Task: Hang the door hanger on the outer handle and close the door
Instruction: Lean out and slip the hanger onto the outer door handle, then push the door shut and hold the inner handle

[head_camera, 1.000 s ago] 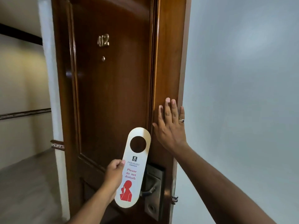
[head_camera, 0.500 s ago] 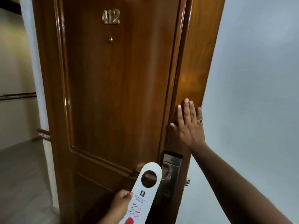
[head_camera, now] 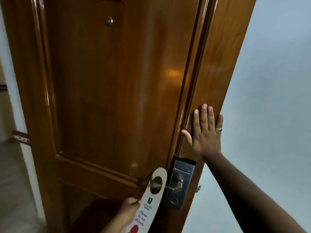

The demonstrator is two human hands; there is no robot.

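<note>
Left hand (head_camera: 130, 206) pinching the door hanger (head_camera: 148, 201) at its left edge, its hole level with the lever handle (head_camera: 175, 186), right hand (head_camera: 204, 132) spread flat, fingers open, against the door (head_camera: 117, 98) edge, holding nothing

Right wall (head_camera: 272, 81): we see it plain, pale blue-grey, in dim light.
Left wall (head_camera: 10, 98): we see a pale strip, with a dark moulding (head_camera: 21, 137) low along it.
Floor (head_camera: 15, 190): we find it grey, bottom left corner.
</note>
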